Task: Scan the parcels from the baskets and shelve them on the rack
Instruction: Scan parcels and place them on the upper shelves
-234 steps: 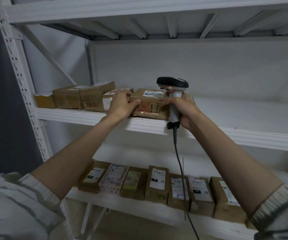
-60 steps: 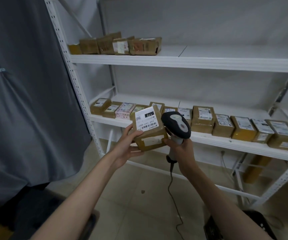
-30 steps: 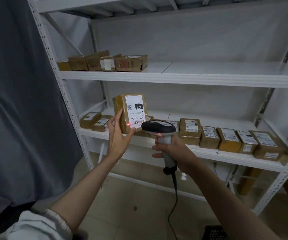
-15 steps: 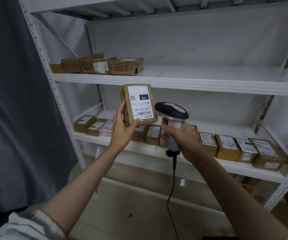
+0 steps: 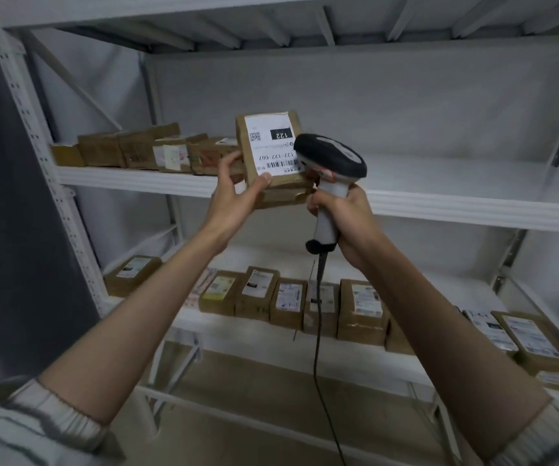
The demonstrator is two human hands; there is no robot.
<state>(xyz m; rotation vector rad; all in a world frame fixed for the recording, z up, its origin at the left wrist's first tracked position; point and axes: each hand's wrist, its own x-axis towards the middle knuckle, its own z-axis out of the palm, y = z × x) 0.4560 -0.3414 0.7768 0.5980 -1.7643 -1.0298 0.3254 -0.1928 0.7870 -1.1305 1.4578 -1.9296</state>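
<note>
I see the left hand [image 5: 229,200] grasping a brown parcel [image 5: 271,156], fingers wrapped around its left edge, label facing me, raised level with the upper shelf [image 5: 439,200] of the rack, beside the row of parcels [image 5: 143,151] there. Whether it touches the shelf, I cannot tell. The right hand [image 5: 348,223] is clenched on the scanner [image 5: 330,163] handle, just beside the parcel.

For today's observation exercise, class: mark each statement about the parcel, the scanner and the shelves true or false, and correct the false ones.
1. The left hand holds a parcel with its white label facing the camera. True.
2. The scanner is in the left hand. False: the right hand grips it.
3. The upper shelf is full from end to end. False: its parcels sit only at the left end.
4. A row of parcels stands on the lower shelf. True.
</note>
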